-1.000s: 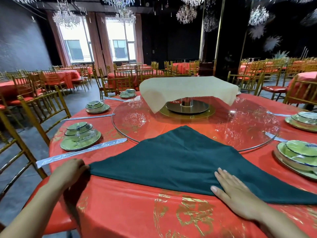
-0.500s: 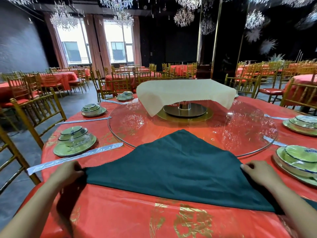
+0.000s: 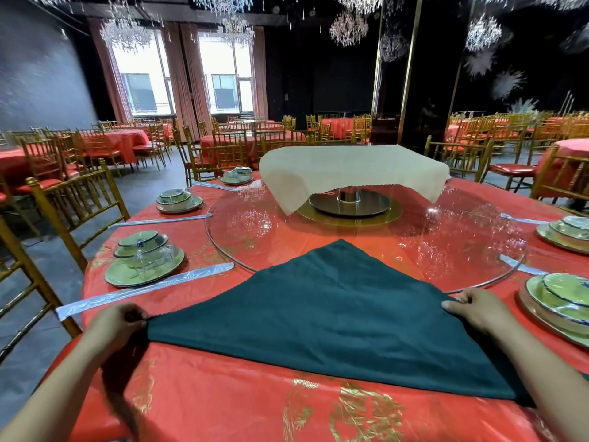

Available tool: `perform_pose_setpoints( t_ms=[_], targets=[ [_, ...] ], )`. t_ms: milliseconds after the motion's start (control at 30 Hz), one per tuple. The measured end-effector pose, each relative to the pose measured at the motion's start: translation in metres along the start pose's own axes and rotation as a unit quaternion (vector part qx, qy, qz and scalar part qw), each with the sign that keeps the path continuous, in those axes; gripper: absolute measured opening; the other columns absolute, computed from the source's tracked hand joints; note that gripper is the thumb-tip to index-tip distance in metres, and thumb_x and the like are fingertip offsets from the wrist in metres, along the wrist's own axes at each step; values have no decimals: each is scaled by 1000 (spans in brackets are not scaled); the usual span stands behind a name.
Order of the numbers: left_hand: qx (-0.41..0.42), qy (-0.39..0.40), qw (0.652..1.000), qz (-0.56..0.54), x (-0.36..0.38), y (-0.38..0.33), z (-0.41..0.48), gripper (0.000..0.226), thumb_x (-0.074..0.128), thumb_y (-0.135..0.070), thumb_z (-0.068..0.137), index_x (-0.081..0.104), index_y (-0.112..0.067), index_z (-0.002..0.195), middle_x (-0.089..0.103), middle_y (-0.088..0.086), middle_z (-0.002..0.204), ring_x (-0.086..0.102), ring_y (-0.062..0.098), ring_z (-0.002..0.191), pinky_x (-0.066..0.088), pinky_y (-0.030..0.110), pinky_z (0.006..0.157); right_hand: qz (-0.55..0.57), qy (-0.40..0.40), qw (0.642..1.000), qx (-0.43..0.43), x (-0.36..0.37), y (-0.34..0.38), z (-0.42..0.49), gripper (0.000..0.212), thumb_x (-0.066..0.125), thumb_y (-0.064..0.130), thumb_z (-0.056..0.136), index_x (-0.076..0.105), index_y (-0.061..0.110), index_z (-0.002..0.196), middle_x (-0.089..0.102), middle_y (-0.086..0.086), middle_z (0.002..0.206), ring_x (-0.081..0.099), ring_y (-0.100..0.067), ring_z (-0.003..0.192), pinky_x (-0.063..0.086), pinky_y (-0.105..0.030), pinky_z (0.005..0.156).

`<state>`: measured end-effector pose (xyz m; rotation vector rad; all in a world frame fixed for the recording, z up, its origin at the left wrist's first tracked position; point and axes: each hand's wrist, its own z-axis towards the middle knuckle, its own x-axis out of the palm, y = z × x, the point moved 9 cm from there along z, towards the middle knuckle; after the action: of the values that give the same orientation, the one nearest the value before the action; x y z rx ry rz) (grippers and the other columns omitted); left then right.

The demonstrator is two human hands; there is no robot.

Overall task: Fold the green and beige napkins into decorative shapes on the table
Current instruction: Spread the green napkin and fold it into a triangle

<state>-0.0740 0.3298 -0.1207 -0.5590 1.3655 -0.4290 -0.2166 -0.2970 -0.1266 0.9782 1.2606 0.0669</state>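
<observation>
A dark green napkin [image 3: 328, 317] lies flat as a triangle on the red tablecloth [image 3: 223, 400], its apex reaching onto the glass turntable. My left hand [image 3: 113, 325] pinches the napkin's left corner. My right hand [image 3: 476, 309] grips the napkin's right edge, near the rim of the glass. The napkin's far right corner is hidden under my right forearm. A beige napkin [image 3: 350, 170] hangs spread over a raised stand at the middle of the table, touched by neither hand.
A round glass turntable [image 3: 446, 244] fills the table's centre. Stacked green plate-and-bowl settings stand at left [image 3: 143, 260] and right [image 3: 561, 298], with wrapped chopsticks [image 3: 143, 291] beside them. Gold chairs [image 3: 73, 202] ring the table, and more red tables stand behind.
My right hand left the napkin's lower edge, moved up and right, and now grips the right edge. The left hand stayed on the left corner. The view shifted slightly.
</observation>
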Motion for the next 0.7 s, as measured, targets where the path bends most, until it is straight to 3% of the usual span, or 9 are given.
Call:
perform_pose_setpoints(
  t_ms=[67,133,233,400,500,600,700],
  targets=[
    [10,0,1000,9,0,-2,-1,21,66,11,75,63,-7,67,65,16,73,53,16,58,34,15,53,11,-5,1000,0,-1,-1,-1,45,71,13,80,35,14,52,37,0,45,33,-17,49,21,-31,51],
    [13,-1,1000,14,0,-2,-1,16,65,12,76,66,-4,72,65,15,77,53,22,68,35,12,53,25,-10,1000,4,-1,-3,-2,43,71,14,80,36,13,55,39,-3,49,34,-18,50,22,-31,52],
    [5,-2,999,36,-4,-1,-2,9,68,7,76,70,-2,79,69,15,83,58,25,76,37,26,62,46,-25,999,9,-3,-3,-4,39,72,15,79,39,11,58,44,-6,53,38,-20,53,24,-32,53],
    [-29,-12,996,79,-14,7,-8,9,76,-7,73,70,-4,79,70,17,85,61,28,79,36,29,61,54,-51,997,3,-3,-2,-6,34,73,14,78,45,8,60,50,-9,56,45,-23,57,27,-33,54],
    [-26,-24,998,61,-18,7,-12,6,75,-3,73,69,-3,75,69,17,79,57,25,71,36,28,60,54,-56,997,0,-3,-2,-7,34,72,13,79,45,8,58,50,-8,54,44,-23,55,26,-32,52],
    [-58,-26,997,-33,-20,18,-15,21,71,5,75,61,-6,60,62,11,55,54,22,53,35,27,56,39,-56,998,3,-3,-2,-10,35,72,14,79,46,8,56,50,-8,53,45,-23,56,27,-33,53],
    [-105,6,979,-174,-15,25,-22,29,62,12,80,54,-3,57,56,0,37,49,7,30,39,17,40,-84,-80,993,-6,-8,13,-27,28,69,28,82,51,10,70,62,-10,74,57,-29,76,36,-34,62]
  ],
)
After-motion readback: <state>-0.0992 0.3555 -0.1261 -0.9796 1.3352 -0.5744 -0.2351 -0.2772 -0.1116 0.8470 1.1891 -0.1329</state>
